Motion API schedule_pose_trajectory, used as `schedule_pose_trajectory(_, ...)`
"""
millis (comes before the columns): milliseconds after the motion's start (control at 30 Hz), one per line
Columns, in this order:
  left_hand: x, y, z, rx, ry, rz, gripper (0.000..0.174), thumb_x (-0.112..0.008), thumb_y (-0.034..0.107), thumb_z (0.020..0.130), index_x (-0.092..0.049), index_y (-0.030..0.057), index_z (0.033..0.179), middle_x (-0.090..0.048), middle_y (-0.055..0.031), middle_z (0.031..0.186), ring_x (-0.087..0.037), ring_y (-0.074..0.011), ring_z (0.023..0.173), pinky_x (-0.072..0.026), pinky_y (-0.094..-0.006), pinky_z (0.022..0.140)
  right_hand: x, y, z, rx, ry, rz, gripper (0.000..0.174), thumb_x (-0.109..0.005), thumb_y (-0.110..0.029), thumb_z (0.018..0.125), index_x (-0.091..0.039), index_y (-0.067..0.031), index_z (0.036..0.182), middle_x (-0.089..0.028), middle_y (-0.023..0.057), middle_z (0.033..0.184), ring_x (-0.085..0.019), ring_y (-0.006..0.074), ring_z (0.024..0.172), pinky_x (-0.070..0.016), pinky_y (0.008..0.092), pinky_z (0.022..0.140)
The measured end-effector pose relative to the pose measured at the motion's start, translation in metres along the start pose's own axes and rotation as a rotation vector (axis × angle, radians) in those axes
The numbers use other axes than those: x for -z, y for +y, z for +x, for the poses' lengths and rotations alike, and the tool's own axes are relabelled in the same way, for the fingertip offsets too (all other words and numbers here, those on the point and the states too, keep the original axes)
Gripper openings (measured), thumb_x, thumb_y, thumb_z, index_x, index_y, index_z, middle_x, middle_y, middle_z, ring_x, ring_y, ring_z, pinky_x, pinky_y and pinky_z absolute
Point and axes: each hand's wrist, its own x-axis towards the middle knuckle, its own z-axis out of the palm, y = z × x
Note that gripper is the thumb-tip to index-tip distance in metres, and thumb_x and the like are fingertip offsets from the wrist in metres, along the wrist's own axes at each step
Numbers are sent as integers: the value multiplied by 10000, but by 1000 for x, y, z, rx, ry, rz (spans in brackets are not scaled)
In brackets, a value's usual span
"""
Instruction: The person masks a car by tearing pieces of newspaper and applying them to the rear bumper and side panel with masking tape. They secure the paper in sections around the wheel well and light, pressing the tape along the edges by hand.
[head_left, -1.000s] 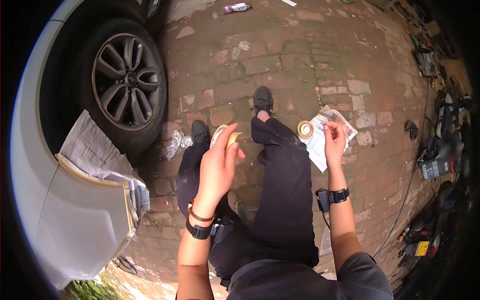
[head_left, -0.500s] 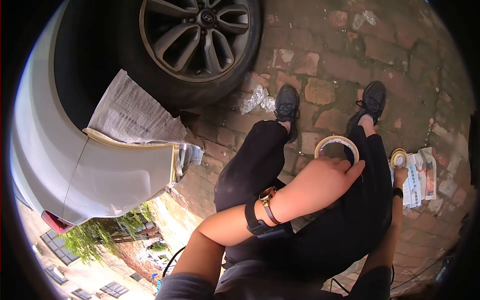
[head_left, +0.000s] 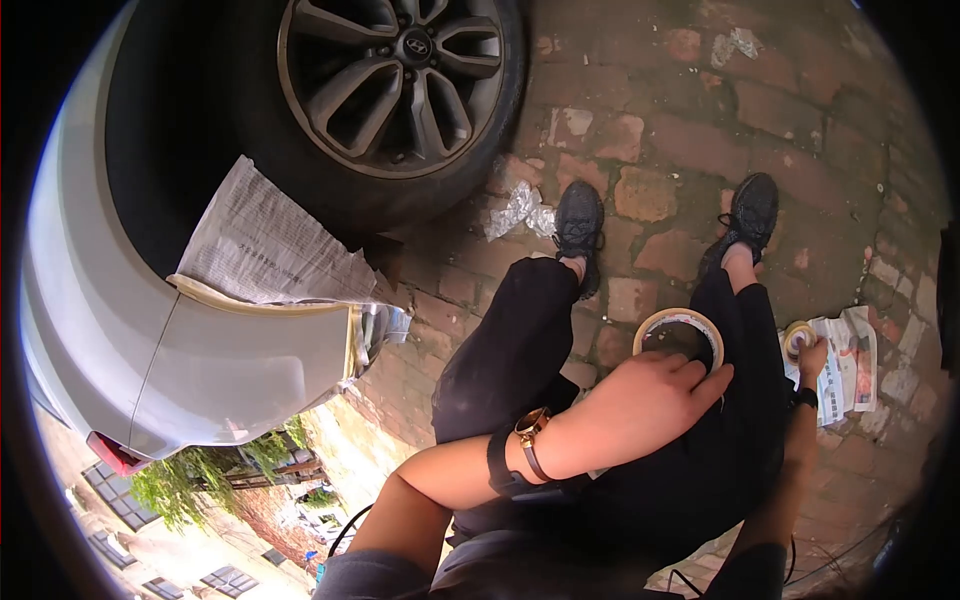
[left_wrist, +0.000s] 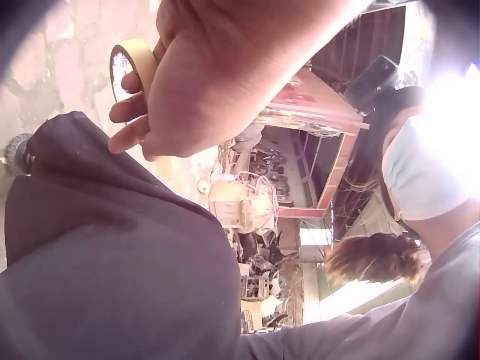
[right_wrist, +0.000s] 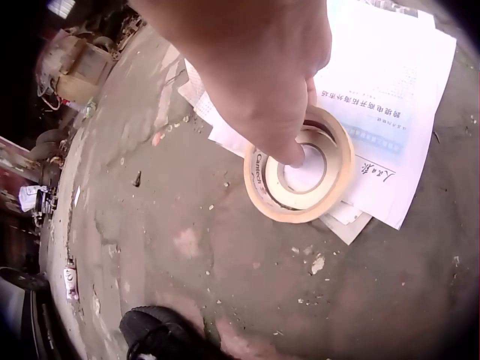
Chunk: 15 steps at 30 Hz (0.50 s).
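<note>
My left hand [head_left: 640, 408] holds a wide roll of masking tape [head_left: 716, 338] by its lower side, above my lap. In the left wrist view, its fingers [left_wrist: 129, 133] curl around the edge of that roll. Low at the right, my right hand [head_left: 812, 358] grips a second tape roll [head_left: 797, 338] over folded newspaper [head_left: 858, 360]. Seen from the right wrist, this is a wide outer tape roll [right_wrist: 342, 161] with a narrower tape roll [right_wrist: 296, 197] inside it. The thumb reaches into the centre hole; the other fingers are mostly hidden.
A grey car body panel [head_left: 240, 345] with taped-on newspaper [head_left: 285, 250] stands at the left, beside the wheel [head_left: 415, 90]. Crumpled clear plastic [head_left: 520, 210] lies by one shoe [head_left: 578, 225]. Brick paving [head_left: 700, 150] stretches ahead.
The view has swung toward the car. My right hand has gone down from above the newspaper to the tape rolls and taken hold. My left hand has kept its roll and moved across my lap.
</note>
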Motion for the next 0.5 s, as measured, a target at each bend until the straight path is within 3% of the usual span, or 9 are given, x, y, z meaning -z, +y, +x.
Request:
schedule_pose_trajectory(33,-1,0,3,2,-27,-29,554,-593,67,800,-555,34,1351,-555,-47,827,-625,-206,812,-528,-338,719,-13,8,3,-31,-47,49,445,-804,-256,732,-600,-5,1037,-700,202,987,-682,393,913,-531,460,829)
schedule_pose_trajectory(100,6,1,6,3,-82,-5,587,-591,48,776,-564,64,1362,-559,-49,822,-632,-222,775,-532,-330,692,-12,-33,-16,-167,-86,-141,411,-815,-272,707,-620,-34,979,-703,195,935,-686,381,889,-532,462,801)
schedule_pose_trajectory(167,8,1,10,10,-73,-44,587,-646,15,756,-597,72,1338,-539,-60,770,-616,-236,729,-518,-348,654,-17,-53,-33,-120,-27,0,379,-784,-319,702,-632,-40,909,-699,178,836,-691,366,825,-538,447,760)
schedule_pose_trajectory(233,6,2,9,16,-56,-68,505,-679,19,826,-607,72,1323,-566,-75,786,-598,-268,703,-505,-372,641,-11,-89,-43,-215,-59,46,346,-781,-315,713,-651,-43,882,-705,154,801,-696,333,783,-543,426,742)
schedule_pose_trajectory(333,7,5,8,13,-58,-59,557,-663,22,773,-612,67,1326,-546,-59,792,-606,-233,728,-515,-355,672,-2,-131,-53,-256,-82,213,320,-807,-293,703,-654,-50,845,-689,76,751,-669,210,693,-536,346,690)
schedule_pose_trajectory(400,9,9,9,15,-78,-72,535,-672,19,785,-621,68,1315,-551,-63,787,-603,-241,718,-512,-358,668,-8,-143,-51,-248,-62,245,318,-810,-284,698,-648,-49,838,-682,76,745,-663,208,684,-534,344,684)
schedule_pose_trajectory(500,9,12,8,44,-101,-96,492,-684,0,807,-631,67,1292,-568,-92,783,-596,-280,711,-501,-379,662,-12,-158,-40,-394,59,488,325,-809,-278,734,-634,-42,872,-696,80,783,-681,203,737,-546,340,717)
